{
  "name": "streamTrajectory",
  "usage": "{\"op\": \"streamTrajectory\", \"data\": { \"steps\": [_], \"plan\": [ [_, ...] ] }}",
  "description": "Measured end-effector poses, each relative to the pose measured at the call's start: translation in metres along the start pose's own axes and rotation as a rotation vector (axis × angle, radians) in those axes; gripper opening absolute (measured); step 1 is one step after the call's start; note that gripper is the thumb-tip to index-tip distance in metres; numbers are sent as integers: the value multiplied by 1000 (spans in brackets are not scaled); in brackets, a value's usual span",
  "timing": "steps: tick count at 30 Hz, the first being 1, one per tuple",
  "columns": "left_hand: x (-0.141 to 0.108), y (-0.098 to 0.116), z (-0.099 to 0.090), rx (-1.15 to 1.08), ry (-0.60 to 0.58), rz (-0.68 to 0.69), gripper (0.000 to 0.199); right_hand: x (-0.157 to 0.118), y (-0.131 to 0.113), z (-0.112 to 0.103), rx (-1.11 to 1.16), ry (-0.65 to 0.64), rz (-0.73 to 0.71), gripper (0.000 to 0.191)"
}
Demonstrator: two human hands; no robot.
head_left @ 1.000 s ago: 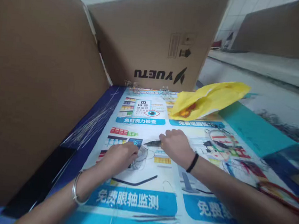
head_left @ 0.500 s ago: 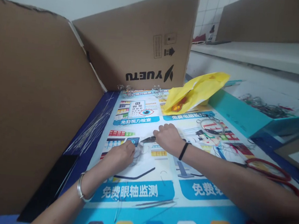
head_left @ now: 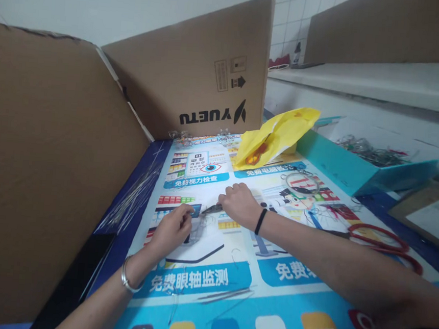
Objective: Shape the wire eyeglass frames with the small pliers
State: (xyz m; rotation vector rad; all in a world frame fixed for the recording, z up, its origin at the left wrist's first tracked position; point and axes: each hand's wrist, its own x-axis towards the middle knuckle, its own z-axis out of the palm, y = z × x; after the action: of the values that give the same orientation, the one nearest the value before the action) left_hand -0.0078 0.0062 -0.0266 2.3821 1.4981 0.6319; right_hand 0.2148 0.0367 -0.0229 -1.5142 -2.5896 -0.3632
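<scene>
My right hand (head_left: 240,205) is wrapped round dark needle-nose pliers (head_left: 211,210), with the pointed jaws aimed left and the handles hidden in my fist. Just left of the tips, my left hand (head_left: 173,229) is closed in a pinch; what lies between its fingertips is too small to make out. A faint tangle of thin wire (head_left: 199,230) shows below the plier tips, beside my left fingers. Both hands are low over the printed poster (head_left: 200,247) that covers the table.
Cut wires (head_left: 227,294) lie in front. Straight wires (head_left: 130,197) lie at the left by a cardboard panel (head_left: 53,134). Red-handled scissors (head_left: 380,237) sit under my right forearm. Behind are a wire coil (head_left: 302,183), a yellow bag (head_left: 275,138) and a teal box (head_left: 360,174) of wire pieces.
My left hand has turned and its fingers have lifted a little, up towards the plier tips. The right hand keeps its grip on the pliers. The whole view has shifted slightly.
</scene>
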Motion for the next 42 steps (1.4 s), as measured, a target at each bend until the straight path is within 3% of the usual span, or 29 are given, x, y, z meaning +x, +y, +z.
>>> {"op": "streamTrajectory", "data": {
  "steps": [11, 18, 27, 36, 42],
  "plan": [
    [-3, 4, -6, 396, 111, -105, 15, 0, -1, 1, -11, 9, -11, 23],
    [3, -2, -6, 295, 251, -16, 15, 0, 0, 0, -20, 2, -20, 24],
    [9, -14, -6, -52, 197, -161, 20, 1, 0, -1, -24, 8, -28, 26],
    [7, -12, -10, 173, 63, -164, 19, 0, 0, -5, -31, -36, -28, 26],
    [9, -19, -10, 52, -39, -171, 11, 0, 1, -3, -20, -30, -16, 25]
  ]
}}
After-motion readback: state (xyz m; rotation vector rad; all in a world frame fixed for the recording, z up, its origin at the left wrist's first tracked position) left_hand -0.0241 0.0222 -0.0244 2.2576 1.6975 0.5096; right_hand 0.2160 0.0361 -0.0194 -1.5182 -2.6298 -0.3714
